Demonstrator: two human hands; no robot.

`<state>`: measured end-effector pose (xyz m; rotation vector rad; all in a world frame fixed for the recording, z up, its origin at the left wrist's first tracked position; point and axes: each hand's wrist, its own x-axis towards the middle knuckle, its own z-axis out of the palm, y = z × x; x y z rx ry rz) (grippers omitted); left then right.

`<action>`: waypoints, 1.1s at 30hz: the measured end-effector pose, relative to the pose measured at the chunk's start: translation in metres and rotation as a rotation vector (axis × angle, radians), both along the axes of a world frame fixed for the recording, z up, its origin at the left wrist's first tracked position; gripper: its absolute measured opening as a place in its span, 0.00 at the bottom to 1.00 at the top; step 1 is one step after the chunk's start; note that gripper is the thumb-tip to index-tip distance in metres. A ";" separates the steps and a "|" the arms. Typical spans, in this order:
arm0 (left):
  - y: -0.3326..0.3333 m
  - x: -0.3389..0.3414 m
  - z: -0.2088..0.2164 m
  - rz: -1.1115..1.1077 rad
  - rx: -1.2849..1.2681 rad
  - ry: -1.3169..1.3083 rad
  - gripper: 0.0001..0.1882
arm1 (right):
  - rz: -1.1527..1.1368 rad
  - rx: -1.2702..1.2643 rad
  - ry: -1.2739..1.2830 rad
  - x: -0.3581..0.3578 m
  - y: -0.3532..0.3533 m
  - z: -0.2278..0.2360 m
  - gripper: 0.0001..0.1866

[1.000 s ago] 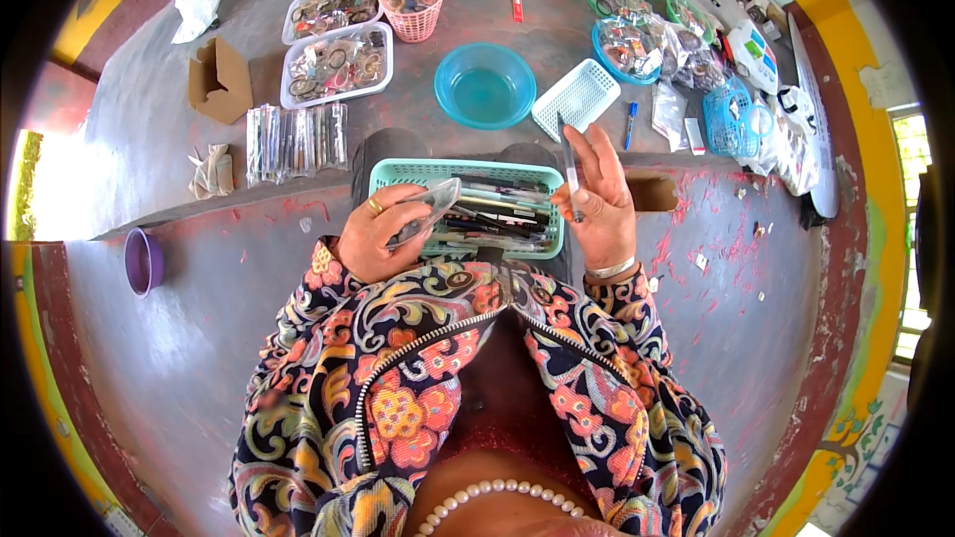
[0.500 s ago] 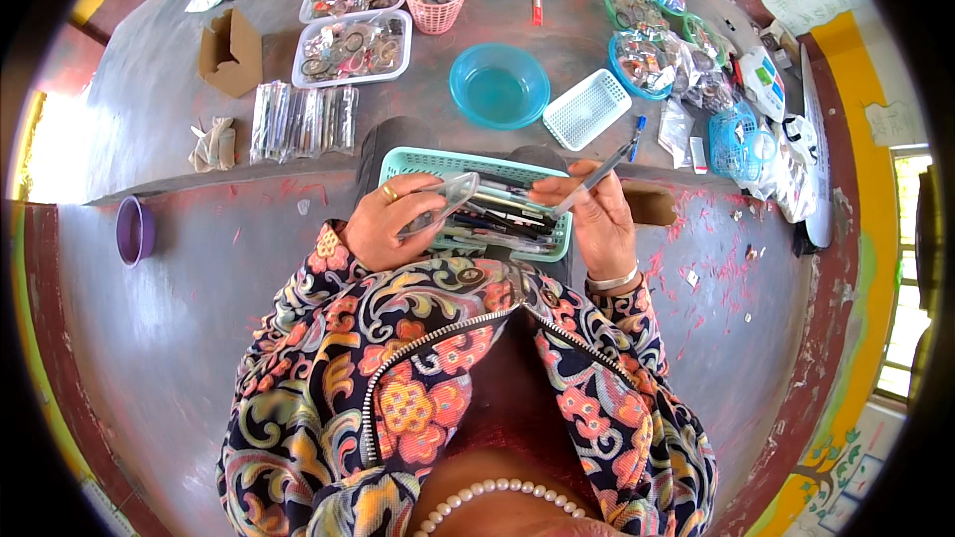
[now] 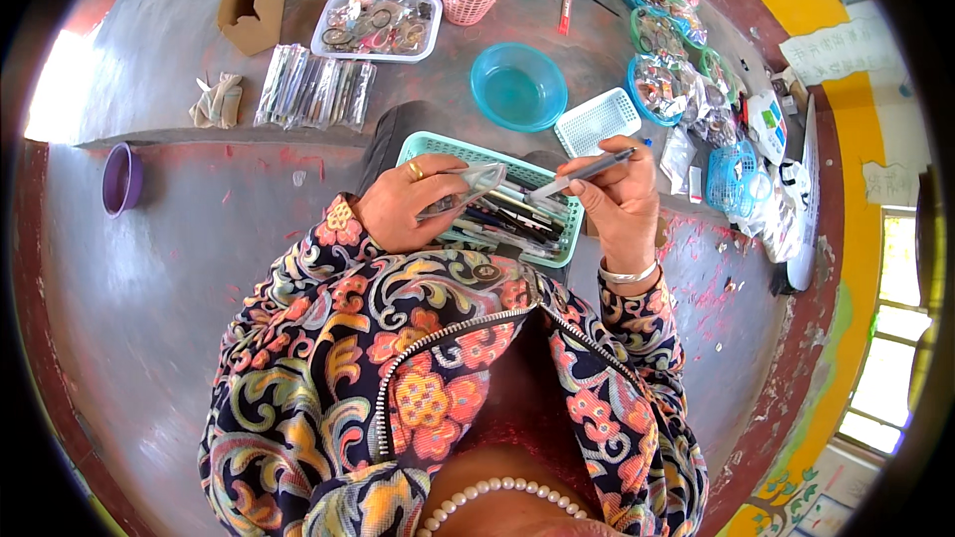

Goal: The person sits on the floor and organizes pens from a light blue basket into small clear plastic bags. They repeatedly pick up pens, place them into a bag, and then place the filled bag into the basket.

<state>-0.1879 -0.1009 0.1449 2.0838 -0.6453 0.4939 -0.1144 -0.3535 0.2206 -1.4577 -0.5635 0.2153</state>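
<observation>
- Pen [image 3: 597, 167] over the right side of the basket [image 3: 574, 234], pinched between thumb and fingers of the right hand [image 3: 629, 204]; they close on it with no slack to be seen.
- It has swung from nearly upright, a second ago, to a slant: pale end left and down, dark end right and up.
- That turn brings the pale end near the bag [image 3: 482, 180], roughly facing it; the two look apart, so the pen seems outside it.
- Bag, small and clear, stays gripped in the curled left hand [image 3: 413, 201]; whether its mouth is parted cannot be told.
- Beneath both hands, the mint basket holds loose pens [image 3: 512, 219], dark and pale.
- Beyond, on the table [image 3: 428, 89]: blue basin [image 3: 517, 104], pale tray [image 3: 597, 122] and, leftward, wrapped pens [image 3: 316, 88].
</observation>
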 end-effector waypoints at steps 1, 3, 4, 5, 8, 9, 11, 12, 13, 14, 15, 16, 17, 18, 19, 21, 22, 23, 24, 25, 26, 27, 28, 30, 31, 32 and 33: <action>0.000 0.001 0.002 0.003 0.009 -0.002 0.14 | -0.004 -0.010 -0.020 0.001 0.003 0.005 0.21; 0.002 -0.001 0.003 -0.008 0.008 0.013 0.14 | -0.038 -0.022 -0.044 -0.004 0.012 0.019 0.19; 0.003 -0.003 0.004 -0.017 0.003 0.027 0.14 | -0.027 -0.009 -0.067 -0.004 0.017 0.025 0.17; 0.003 -0.001 0.004 -0.034 -0.016 0.029 0.15 | -0.024 -0.010 -0.101 -0.004 0.021 0.032 0.16; 0.003 -0.002 0.003 -0.043 -0.028 0.025 0.15 | -0.033 0.017 -0.171 -0.009 0.034 0.038 0.11; 0.004 -0.002 0.003 -0.045 -0.031 0.022 0.15 | -0.051 -0.099 -0.270 -0.009 0.036 0.037 0.10; 0.004 -0.003 0.000 -0.039 -0.037 0.007 0.15 | -0.091 -0.332 -0.467 -0.010 0.038 0.035 0.08; 0.004 -0.003 0.000 -0.028 -0.048 0.001 0.16 | -0.120 -0.344 -0.431 -0.013 0.044 0.034 0.07; 0.003 -0.003 0.000 -0.017 -0.059 -0.006 0.16 | -0.108 -0.390 -0.464 -0.014 0.044 0.034 0.07; 0.003 -0.003 0.000 -0.005 -0.057 -0.017 0.16 | -0.099 -0.432 -0.493 -0.015 0.044 0.034 0.07; 0.002 -0.003 0.000 0.006 -0.055 -0.028 0.16 | -0.090 -0.475 -0.522 -0.016 0.045 0.034 0.08; 0.002 -0.003 0.000 0.017 -0.054 -0.040 0.16 | -0.082 -0.487 -0.534 -0.015 0.043 0.034 0.08; 0.002 -0.003 0.001 0.018 -0.058 -0.023 0.16 | -0.100 -0.504 -0.555 -0.015 0.043 0.035 0.08; 0.002 -0.004 0.003 0.018 -0.062 -0.005 0.16 | -0.119 -0.522 -0.576 -0.017 0.043 0.039 0.08; 0.003 -0.004 0.004 0.019 -0.066 0.013 0.16 | -0.138 -0.539 -0.596 -0.019 0.042 0.043 0.08; 0.003 -0.002 -0.003 0.018 -0.077 -0.040 0.16 | -0.185 -0.488 -0.721 -0.024 0.038 0.048 0.07; 0.003 -0.001 -0.006 0.018 -0.082 -0.065 0.17 | -0.208 -0.460 -0.782 -0.025 0.038 0.051 0.07; 0.003 -0.002 -0.005 0.006 -0.078 -0.047 0.17 | -0.151 -0.484 -0.790 -0.026 0.038 0.052 0.07; 0.004 -0.002 -0.002 -0.007 -0.074 -0.029 0.17 | -0.095 -0.508 -0.798 -0.026 0.039 0.054 0.07; 0.004 -0.002 -0.001 -0.020 -0.070 -0.011 0.17 | -0.038 -0.531 -0.805 -0.026 0.040 0.055 0.07; 0.003 -0.002 -0.001 -0.021 -0.067 -0.017 0.16 | -0.006 -0.539 -0.826 -0.024 0.042 0.051 0.08; 0.003 -0.002 0.000 -0.022 -0.063 -0.024 0.16 | 0.022 -0.552 -0.810 -0.023 0.045 0.048 0.08; 0.002 -0.002 0.000 -0.024 -0.060 -0.030 0.16 | 0.049 -0.564 -0.793 -0.022 0.049 0.046 0.08; 0.003 -0.004 0.004 -0.022 -0.046 0.008 0.15 | 0.085 -0.558 -0.806 -0.014 0.054 0.030 0.10; 0.003 -0.004 0.006 -0.024 -0.041 0.026 0.15 | 0.085 -0.578 -0.800 -0.013 0.056 0.025 0.11; 0.002 -0.004 0.005 -0.018 -0.041 0.024 0.15 | 0.085 -0.594 -0.796 -0.012 0.058 0.020 0.11; 0.002 -0.003 0.004 -0.011 -0.040 0.023 0.15 | 0.085 -0.611 -0.793 -0.011 0.060 0.016 0.11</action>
